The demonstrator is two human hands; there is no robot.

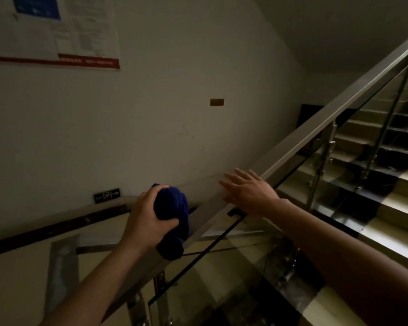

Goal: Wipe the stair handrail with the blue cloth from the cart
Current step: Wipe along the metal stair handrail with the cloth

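A flat metal stair handrail (320,128) rises from the lower middle to the upper right. My left hand (146,217) grips a bunched dark blue cloth (174,220) and presses it against the lower stretch of the rail. My right hand (247,191) lies a little higher up the rail, palm down, fingers spread, holding nothing. Both forearms reach in from the bottom of the view.
Glass panels (339,184) on metal posts hang below the rail. Steps (372,208) climb at the right. A plain wall (151,114) stands ahead, with a notice board (52,31) at the top left and a small exit sign (107,195) low down.
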